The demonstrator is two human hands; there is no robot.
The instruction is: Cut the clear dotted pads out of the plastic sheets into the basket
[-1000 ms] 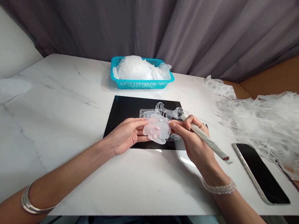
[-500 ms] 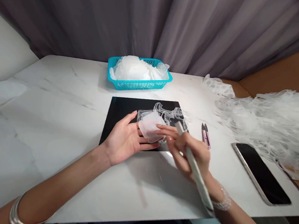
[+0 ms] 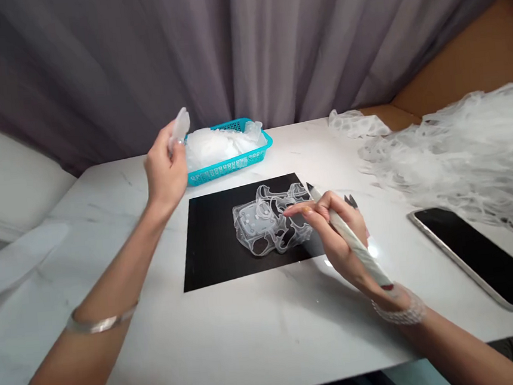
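"Seen the translucent piece point(image 3: 181, 127)?"
"Pinched in the left hand point(image 3: 166, 171), lengthwise slanting up, by the basket's point(image 3: 231, 166) left end."
"Right hand point(image 3: 338, 247)?"
"Farther from the basket, in front, gripping a pale tool point(image 3: 355, 244)."

The clear sheet point(image 3: 250, 222) looks like thin, glossy plastic, the mat point(image 3: 211, 238) smooth. The basket point(image 3: 231, 166) is smooth plastic, the worktop point(image 3: 250, 328) glossy and marble-veined, the curtain point(image 3: 190, 48) matt cloth, the bangle point(image 3: 103, 324) shiny metal.
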